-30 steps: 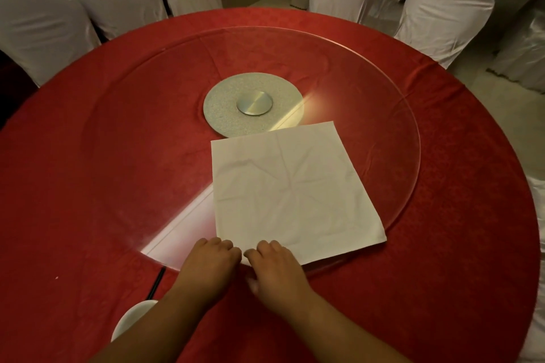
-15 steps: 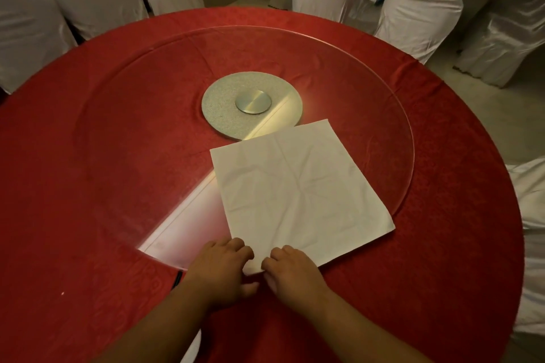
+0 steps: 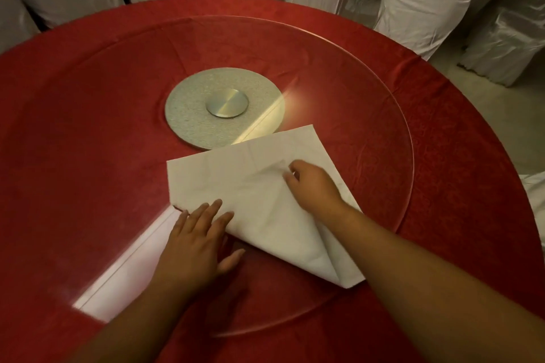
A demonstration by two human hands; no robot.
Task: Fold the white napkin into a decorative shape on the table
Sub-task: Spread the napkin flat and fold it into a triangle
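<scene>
The white napkin [image 3: 253, 186] lies on the glass turntable [image 3: 368, 115] of a round table with a red cloth [image 3: 460, 162]. Its near corner is folded up and over toward the far corner, making a diagonal crease along the near side. My right hand [image 3: 312, 186] pinches that lifted corner over the middle of the napkin. My left hand [image 3: 200, 233] rests flat with spread fingers at the left end of the crease, its fingertips on the napkin.
A round silver hub [image 3: 225, 106] sits at the turntable's centre, just beyond the napkin. Chairs in white covers [image 3: 421, 3] ring the far side of the table. A bright reflection streak [image 3: 126, 268] crosses the glass at the near left.
Both hands were gripping the napkin's near corner. Now my right hand has carried that corner up and over the napkin, and my left hand has opened flat onto the fold.
</scene>
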